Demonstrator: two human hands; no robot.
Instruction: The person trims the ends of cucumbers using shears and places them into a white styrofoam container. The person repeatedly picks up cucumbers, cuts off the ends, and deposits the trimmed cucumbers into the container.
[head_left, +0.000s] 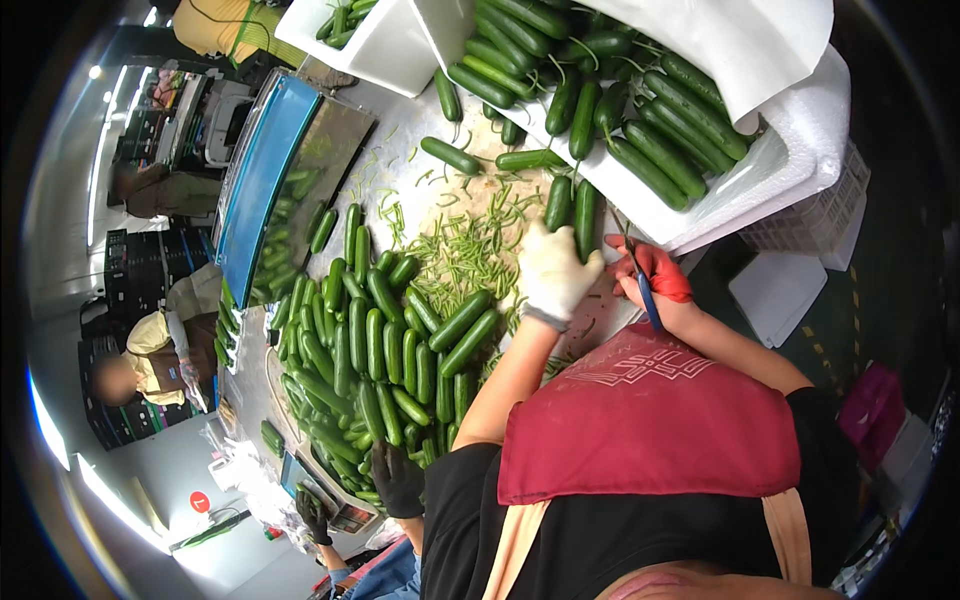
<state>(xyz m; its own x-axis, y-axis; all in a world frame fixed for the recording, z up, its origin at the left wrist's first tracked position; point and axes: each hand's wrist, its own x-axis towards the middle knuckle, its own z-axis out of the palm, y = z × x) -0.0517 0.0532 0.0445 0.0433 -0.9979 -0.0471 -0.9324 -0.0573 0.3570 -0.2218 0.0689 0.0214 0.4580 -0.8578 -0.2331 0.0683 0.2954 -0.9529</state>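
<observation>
My left hand (556, 274), in a white glove, is closed around the near ends of two green cucumbers (586, 214). Their far ends point towards a white foam box (780, 169) piled with more cucumbers, some with long stems. Just to the right, my right hand (654, 271) wears a red glove and holds scissors (646, 294) with a blue handle. The scissor blades point up and away, close beside the held cucumbers. Trimmed green stems (469, 251) lie scattered on the metal table (394, 124) left of my left hand.
A large heap of cucumbers (375, 345) covers the table's left part. Another person's black-gloved hands (396, 480) are at the heap's near end, by a scale (307, 476). A blue-edged panel (274, 180) stands beyond. Another foam box (367, 52) stands at the back.
</observation>
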